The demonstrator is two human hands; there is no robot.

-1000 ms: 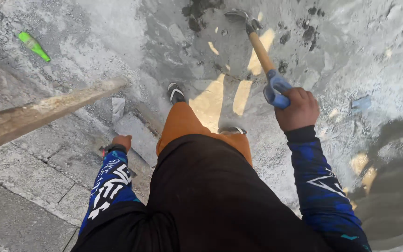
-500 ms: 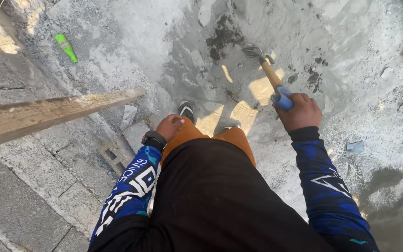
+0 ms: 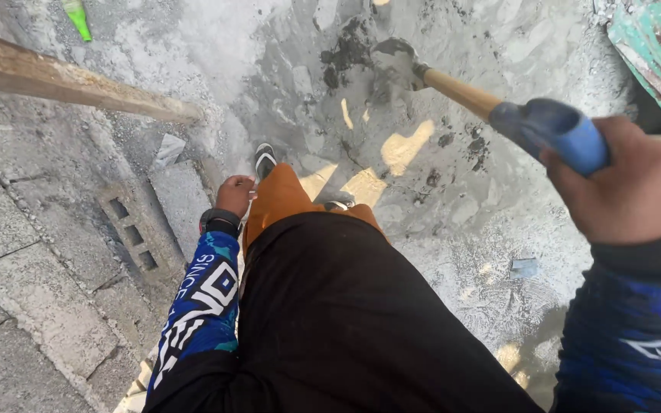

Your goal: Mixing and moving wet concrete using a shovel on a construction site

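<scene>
My right hand point(image 3: 636, 187) grips the blue D-handle of a shovel point(image 3: 460, 93) with a wooden shaft. Its metal blade point(image 3: 395, 61) reaches up and left into wet grey cement point(image 3: 330, 84) spread on the ground. My left hand point(image 3: 236, 195) rests closed against my orange-trousered left knee point(image 3: 281, 195), holding nothing I can see; a dark watch sits on that wrist. Both arms wear blue patterned sleeves. A black shirt fills the lower middle of the view. My shoe point(image 3: 265, 160) shows just beyond the knee.
A long wooden plank point(image 3: 70, 80) slants across the upper left. A green bottle point(image 3: 78, 17) lies at the top left. A hollow concrete block point(image 3: 135, 226) lies on grey paving at the left. A teal-painted rusty edge point(image 3: 652, 53) stands at the top right.
My right hand has risen toward the camera and to the right with the shovel handle. The left hand stays at the knee. The view has shifted, so plank and bottle sit higher.
</scene>
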